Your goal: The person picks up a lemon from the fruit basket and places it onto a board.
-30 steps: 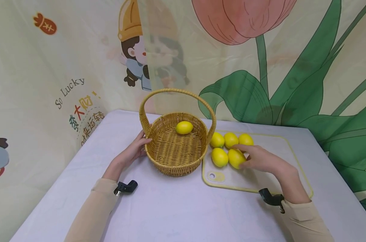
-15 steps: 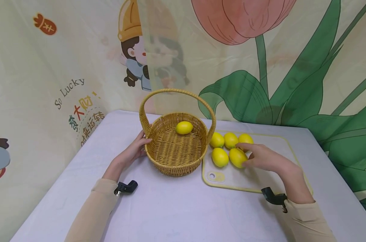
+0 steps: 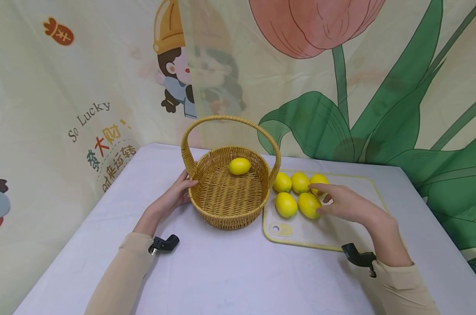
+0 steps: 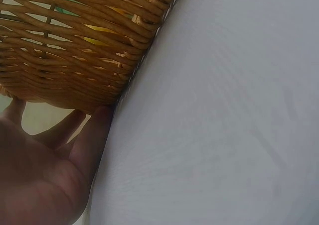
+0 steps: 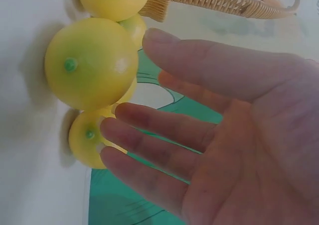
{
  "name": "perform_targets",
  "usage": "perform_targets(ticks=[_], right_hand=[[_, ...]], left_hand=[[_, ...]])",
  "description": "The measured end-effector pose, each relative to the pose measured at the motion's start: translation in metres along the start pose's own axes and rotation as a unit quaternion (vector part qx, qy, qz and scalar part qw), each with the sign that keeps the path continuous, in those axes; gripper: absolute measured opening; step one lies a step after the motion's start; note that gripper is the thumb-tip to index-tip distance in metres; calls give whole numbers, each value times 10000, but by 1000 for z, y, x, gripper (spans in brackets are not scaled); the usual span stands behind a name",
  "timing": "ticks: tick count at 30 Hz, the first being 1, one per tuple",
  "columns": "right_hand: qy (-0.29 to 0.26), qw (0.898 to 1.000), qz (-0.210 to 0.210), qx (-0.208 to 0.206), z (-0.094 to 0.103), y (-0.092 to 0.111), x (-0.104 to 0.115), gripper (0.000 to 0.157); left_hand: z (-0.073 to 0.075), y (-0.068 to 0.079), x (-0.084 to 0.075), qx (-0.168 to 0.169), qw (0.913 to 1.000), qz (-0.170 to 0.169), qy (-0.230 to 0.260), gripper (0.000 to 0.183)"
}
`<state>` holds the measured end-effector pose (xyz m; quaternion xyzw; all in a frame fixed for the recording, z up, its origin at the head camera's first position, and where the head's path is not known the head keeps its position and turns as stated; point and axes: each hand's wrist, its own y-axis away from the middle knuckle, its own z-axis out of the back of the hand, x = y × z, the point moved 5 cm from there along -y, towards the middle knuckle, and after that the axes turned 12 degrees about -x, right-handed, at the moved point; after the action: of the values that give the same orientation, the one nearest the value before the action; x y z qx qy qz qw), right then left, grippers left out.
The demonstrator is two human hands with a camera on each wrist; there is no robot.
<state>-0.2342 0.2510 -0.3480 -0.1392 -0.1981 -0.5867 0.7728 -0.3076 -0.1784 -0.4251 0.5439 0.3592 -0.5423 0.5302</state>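
Note:
A yellow lemon (image 3: 239,166) lies toward the back inside a round wicker basket (image 3: 230,222) with a tall hoop handle. My left hand (image 3: 178,190) holds the basket's left side, thumb over the rim by the handle's foot. In the left wrist view, fingertips meet the weave low on its outer wall (image 4: 75,60). To the right, my right hand (image 3: 345,203) hovers with thumb and fingers spread beside the front-right lemon (image 3: 309,205). The right wrist view shows a gap between the thumb and that lemon (image 5: 92,63). Nothing is in this hand's grasp.
Several lemons sit in two rows on a white cutting board (image 3: 300,239) with a yellow edge, including a front-left lemon (image 3: 286,204). A white cloth (image 3: 238,275) covers the table. Behind it hangs a printed curtain (image 3: 222,65).
The front-right lemon has shifted slightly right. My right hand has drawn back a little to the right, its thumb and fingers coming away from that lemon. Left hand and basket have stayed put.

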Motion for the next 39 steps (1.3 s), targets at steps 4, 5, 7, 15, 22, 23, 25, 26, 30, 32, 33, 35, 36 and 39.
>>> perform_targets(ticks=[4, 5, 7, 15, 22, 23, 25, 26, 30, 32, 33, 35, 36, 39], right_hand=[[-13, 9999, 94, -41, 1, 1, 4, 62], [-18, 9999, 106, -49, 2, 1, 5, 62], [-20, 9999, 133, -65, 2, 1, 8, 61], [50, 9996, 247, -139, 2, 1, 19, 59], [-70, 9990, 343, -282, 0, 1, 25, 54], [-99, 9988, 368, -305, 0, 1, 26, 53], [-153, 9983, 437, -352, -1, 1, 28, 52], [-175, 9980, 481, -380, -2, 1, 29, 52], [-265, 9958, 694, -529, -5, -1, 33, 50], [-328, 9947, 779, -577, -7, -2, 36, 49], [-359, 9943, 812, -584, -8, -2, 37, 49], [-425, 9939, 843, -565, -11, -3, 40, 48], [-475, 9937, 847, -552, -11, -3, 41, 48], [-590, 9931, 852, -549, -14, -3, 46, 49]], left_hand=[[0, -1, 0, -23, 10000, 17, -23, 71], [0, 0, 0, -24, 10000, 18, -28, 71], [0, 0, 0, -31, 10000, 22, -28, 71], [0, 1, -1, 4, 10000, 2, 13, 69], [1, 1, 0, 33, 10000, -38, 48, 69], [1, 1, -1, 34, 10000, -48, 54, 69], [1, 1, -1, 46, 9999, -82, 59, 70], [1, 1, -1, 43, 9999, -88, 70, 70], [1, 2, -2, 57, 9999, -141, 56, 70], [1, 2, -2, 44, 9999, -132, 61, 70], [1, 2, -2, 51, 9999, -143, 53, 70], [0, 2, -2, 67, 9998, -156, 60, 70], [0, 2, -2, 45, 9999, -142, 67, 70], [1, 1, -2, 51, 9999, -143, 53, 70]])
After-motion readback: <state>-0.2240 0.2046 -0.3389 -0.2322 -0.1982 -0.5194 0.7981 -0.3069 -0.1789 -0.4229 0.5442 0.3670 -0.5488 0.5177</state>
